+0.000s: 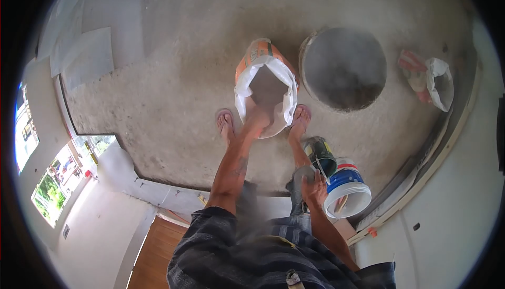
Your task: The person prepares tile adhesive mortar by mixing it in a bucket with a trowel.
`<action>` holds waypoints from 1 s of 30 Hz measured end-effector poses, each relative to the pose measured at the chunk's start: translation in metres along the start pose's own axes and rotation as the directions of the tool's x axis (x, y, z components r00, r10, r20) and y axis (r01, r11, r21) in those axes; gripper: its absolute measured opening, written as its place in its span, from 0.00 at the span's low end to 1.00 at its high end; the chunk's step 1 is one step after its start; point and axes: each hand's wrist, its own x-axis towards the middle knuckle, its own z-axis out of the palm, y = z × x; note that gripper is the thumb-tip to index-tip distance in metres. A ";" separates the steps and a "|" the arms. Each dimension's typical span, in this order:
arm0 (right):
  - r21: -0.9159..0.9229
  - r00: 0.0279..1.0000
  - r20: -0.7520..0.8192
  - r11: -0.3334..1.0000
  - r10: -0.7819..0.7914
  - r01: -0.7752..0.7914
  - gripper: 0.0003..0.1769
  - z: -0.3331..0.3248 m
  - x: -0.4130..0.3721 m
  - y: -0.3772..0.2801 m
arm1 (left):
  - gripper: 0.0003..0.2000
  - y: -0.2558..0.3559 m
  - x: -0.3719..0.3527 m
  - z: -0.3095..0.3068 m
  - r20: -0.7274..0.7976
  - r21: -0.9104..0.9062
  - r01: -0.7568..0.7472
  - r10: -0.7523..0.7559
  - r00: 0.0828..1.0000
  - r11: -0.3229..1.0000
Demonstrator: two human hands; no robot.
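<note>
My left hand (259, 119) reaches into the mouth of an orange and white sack (243, 93) standing upright on the floor between my feet. Grey-brown powder (269, 86) fills the sack's opening. The fingers of that hand are blurred and partly hidden in the sack, so their grip does not show. My right hand (314, 188) lies on my right knee with its fingers stretched out, holding nothing. Close to it are a dark green bucket (321, 155) and a white and blue bucket (345, 176); a handle sticks up inside the white one.
Right of the sack stands a wide round tub (306, 70) of grey material, with dust hanging above it. An opened sack (415, 78) lies farther right near the wall. Grey sheets (89, 52) lie at the upper left. Windows (55, 183) are on the left.
</note>
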 end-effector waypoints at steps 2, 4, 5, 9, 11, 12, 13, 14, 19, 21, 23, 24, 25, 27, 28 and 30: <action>-0.010 1.000 -0.011 1.000 -0.008 0.008 0.37 0.007 -0.003 0.005 | 0.22 -0.013 -0.008 0.009 -0.107 0.112 -0.252 0.263 0.959 0.961; -0.011 1.000 -0.008 1.000 0.002 -0.002 0.37 0.010 0.008 0.009 | 0.20 -0.012 -0.013 0.011 -0.180 0.152 -0.333 0.357 0.917 0.931; -0.009 1.000 0.014 1.000 0.024 -0.023 0.37 0.000 0.007 0.000 | 0.19 0.005 -0.033 -0.001 -0.199 0.125 -0.294 0.314 0.928 0.948; -0.052 0.991 0.073 0.993 0.110 -0.106 0.36 -0.013 0.004 -0.017 | 0.14 0.010 -0.025 0.001 -0.183 -0.163 -0.260 0.230 0.956 0.952; -0.096 0.988 0.068 0.986 0.140 -0.133 0.36 -0.026 -0.002 -0.035 | 0.12 0.009 -0.008 0.016 -0.304 -0.200 -0.337 0.269 0.914 0.920; -0.119 0.986 0.068 0.982 0.154 -0.146 0.36 -0.030 -0.004 -0.045 | 0.12 -0.013 0.022 0.031 -0.200 0.127 -0.325 0.345 0.917 0.937; -0.112 0.971 0.166 0.982 0.173 -0.155 0.35 -0.034 0.001 -0.049 | 0.12 -0.019 0.022 0.036 -0.240 0.171 -0.386 0.418 0.876 0.906; -0.142 0.972 0.144 0.976 0.187 -0.167 0.35 -0.035 0.002 -0.053 | 0.13 -0.024 0.019 0.039 -0.282 0.218 -0.434 0.482 0.829 0.874; -0.278 0.990 0.007 0.951 0.143 -0.136 0.33 -0.018 -0.002 -0.049 | 0.14 -0.016 -0.009 0.005 -0.257 -0.157 -0.371 0.325 0.910 0.915; -0.332 0.992 0.023 0.937 0.120 -0.106 0.32 -0.014 0.005 -0.044 | 0.11 -0.013 0.006 0.022 -0.361 -0.373 -0.356 0.219 0.907 0.857; -0.388 0.997 -0.053 0.919 0.052 -0.069 0.31 -0.005 0.011 -0.033 | 0.15 -0.042 0.060 0.075 -0.556 -0.515 -0.623 0.324 0.766 0.590; -0.417 0.992 -0.128 0.908 -0.009 -0.046 0.30 0.009 0.013 -0.016 | 0.16 -0.055 0.060 0.084 -0.571 -0.508 -0.640 0.330 0.752 0.577; -0.443 0.976 -0.208 0.896 -0.072 -0.028 0.29 0.017 0.016 -0.009 | 0.18 -0.067 0.060 0.092 -0.586 -0.502 -0.656 0.337 0.737 0.564; -0.453 0.991 -0.135 0.890 -0.007 -0.056 0.29 0.003 0.018 -0.025 | 0.17 -0.024 0.011 0.053 -0.455 -0.441 -0.282 0.059 0.889 0.852; -0.455 0.994 -0.101 0.887 0.033 -0.076 0.29 -0.004 0.018 -0.034 | 0.16 -0.023 0.002 0.036 -0.365 -0.526 -0.269 0.072 0.928 0.807; -0.467 0.997 -0.083 0.883 0.003 -0.042 0.29 -0.005 0.017 -0.034 | 0.14 -0.030 0.007 0.030 -0.384 -0.525 -0.365 0.169 0.908 0.769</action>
